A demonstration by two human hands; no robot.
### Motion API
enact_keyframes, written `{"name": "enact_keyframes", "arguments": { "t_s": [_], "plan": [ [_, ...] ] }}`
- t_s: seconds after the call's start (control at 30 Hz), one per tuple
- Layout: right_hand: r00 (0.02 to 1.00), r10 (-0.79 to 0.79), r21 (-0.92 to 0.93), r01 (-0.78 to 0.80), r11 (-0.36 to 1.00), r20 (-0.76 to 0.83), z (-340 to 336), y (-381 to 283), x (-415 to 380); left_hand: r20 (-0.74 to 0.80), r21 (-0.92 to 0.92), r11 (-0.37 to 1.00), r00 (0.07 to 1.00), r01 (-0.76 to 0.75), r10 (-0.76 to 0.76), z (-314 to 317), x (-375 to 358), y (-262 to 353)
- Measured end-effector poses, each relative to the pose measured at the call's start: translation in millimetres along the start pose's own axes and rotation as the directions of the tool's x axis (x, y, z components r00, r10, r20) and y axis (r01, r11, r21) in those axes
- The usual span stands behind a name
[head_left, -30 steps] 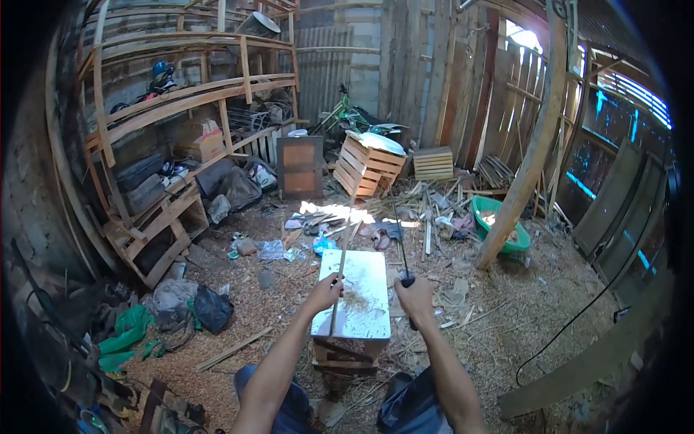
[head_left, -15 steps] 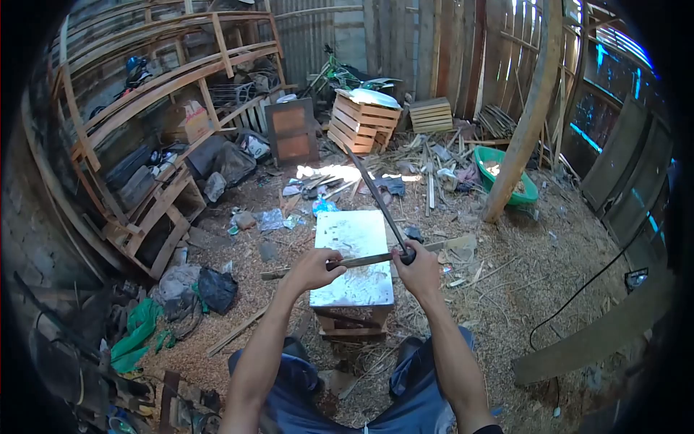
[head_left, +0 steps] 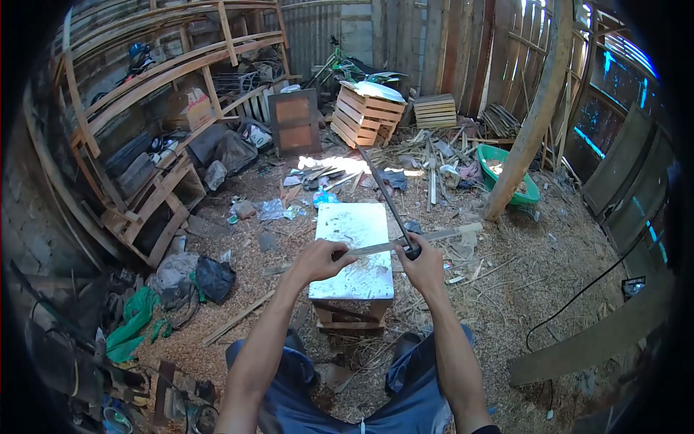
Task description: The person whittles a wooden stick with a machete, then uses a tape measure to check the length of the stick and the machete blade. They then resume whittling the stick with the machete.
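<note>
Left hand (head_left: 322,260) pinches the strip (head_left: 376,249), which reaches across to the right hand (head_left: 423,262), probably light, stiff, best held by its edges; right's gripping the long knife's (head_left: 385,190) handle, counter (head_left: 351,224) below.

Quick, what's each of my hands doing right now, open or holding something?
Left hand: closed, pinching a flat strip.
Right hand: closed on the black handle of a long dark tool.

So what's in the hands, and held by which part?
Left hand: the strip, pinched partway along. Right hand: the long tool, by its black handle; whether it also grips the strip can't be told.
</note>
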State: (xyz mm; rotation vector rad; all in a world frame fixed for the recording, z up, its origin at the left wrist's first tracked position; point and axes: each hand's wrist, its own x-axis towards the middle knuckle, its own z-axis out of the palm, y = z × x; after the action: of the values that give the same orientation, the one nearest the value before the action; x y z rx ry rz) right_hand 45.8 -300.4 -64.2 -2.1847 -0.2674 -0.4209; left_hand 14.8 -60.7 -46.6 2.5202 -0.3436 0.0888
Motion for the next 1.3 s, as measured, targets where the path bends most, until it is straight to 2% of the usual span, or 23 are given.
{"name": "enact_keyframes", "arguments": {
  "t_s": [0.2, 0.37, 0.47, 0.57, 0.6, 0.63, 0.67, 0.73, 0.77, 0.8, 0.83, 0.87, 0.9, 1.0, 1.03, 1.13, 1.17, 1.27, 1.3],
  "plan": [
    [0.993, 0.095, -0.036, -0.093, 0.995, 0.076, -7, -16, -1, 0.008, 0.003, 1.0, 1.0, -0.009, 0.009, 1, -4, 0],
    [0.997, 0.05, -0.035, -0.048, 0.998, 0.058, -3, -7, -1, 0.065, -0.032, 0.997, 0.996, 0.071, -0.069, 1, -2, -2],
    [0.999, 0.029, -0.023, -0.028, 0.999, 0.024, -5, -2, 3, -0.041, 0.021, 0.999, 0.998, 0.04, -0.039, -6, 0, -11],
    [0.995, 0.087, 0.011, -0.086, 0.996, -0.057, -13, -7, 4, -0.152, 0.104, 0.985, 0.981, 0.138, -0.121, -26, -2, -33],
    [0.99, 0.113, 0.03, -0.11, 0.993, -0.09, -15, -9, 5, -0.286, 0.207, 0.971, 0.957, 0.12, -0.058, -34, -5, -40],
    [0.981, 0.01, 0.063, 0.003, 0.998, -0.194, -9, 4, 7, -0.407, 0.309, 0.944, 0.913, 0.117, 0.02, -44, -9, -46],
    [0.977, 0.131, 0.152, -0.105, 0.983, -0.167, -2, 15, 10, -0.511, 0.406, 0.905, 0.853, 0.128, 0.108, -50, -11, -52],
    [0.933, 0.352, 0.316, -0.311, 0.896, -0.08, 5, 22, 14, -0.633, 0.172, 0.985, 0.768, 0.025, 0.091, -53, -5, -65],
    [0.917, 0.398, 0.454, -0.35, 0.819, -0.009, 7, 20, 11, -0.69, 0.056, 0.998, 0.721, -0.038, 0.066, -52, -3, -73],
    [0.907, 0.42, 0.54, -0.373, 0.755, 0.039, 11, 16, 10, -0.707, -0.251, 0.957, 0.703, -0.145, -0.078, -54, -1, -64],
    [0.894, 0.438, 0.616, -0.395, 0.681, 0.089, 16, 13, 9, -0.678, -0.525, 0.813, 0.702, -0.252, -0.22, -53, 5, -48],
    [0.882, 0.45, 0.685, -0.415, 0.599, 0.141, 18, 11, 9, -0.607, -0.736, 0.581, 0.717, -0.347, -0.341, -52, 11, -31],
    [0.877, 0.43, 0.686, -0.447, 0.574, 0.212, 18, 6, 8, -0.653, -0.729, 0.524, 0.679, -0.441, -0.336, -50, 16, -20],
    [0.855, 0.427, 0.7, -0.497, 0.514, 0.294, 27, -5, 6, -0.7, -0.712, 0.459, 0.592, -0.531, -0.4, -46, 28, 0],
    [0.862, 0.416, 0.685, -0.491, 0.539, 0.29, 26, -12, 4, -0.717, -0.683, 0.508, 0.617, -0.525, -0.326, -47, 30, 6],
    [0.843, 0.379, 0.709, -0.531, 0.464, 0.382, 26, -24, 1, -0.728, -0.663, 0.513, 0.628, -0.545, -0.274, -44, 30, 34],
    [0.838, 0.368, 0.722, -0.538, 0.434, 0.403, 25, -28, 1, -0.736, -0.636, 0.563, 0.633, -0.528, -0.239, -45, 32, 33],
    [0.821, 0.338, 0.751, -0.563, 0.346, 0.46, 24, -31, 1, -0.809, -0.55, 0.58, 0.556, -0.6, -0.192, -42, 32, 40],
    [0.818, 0.324, 0.758, -0.568, 0.32, 0.476, 26, -29, 1, -0.788, -0.566, 0.599, 0.586, -0.567, -0.189, -38, 34, 36]
  ]
}}
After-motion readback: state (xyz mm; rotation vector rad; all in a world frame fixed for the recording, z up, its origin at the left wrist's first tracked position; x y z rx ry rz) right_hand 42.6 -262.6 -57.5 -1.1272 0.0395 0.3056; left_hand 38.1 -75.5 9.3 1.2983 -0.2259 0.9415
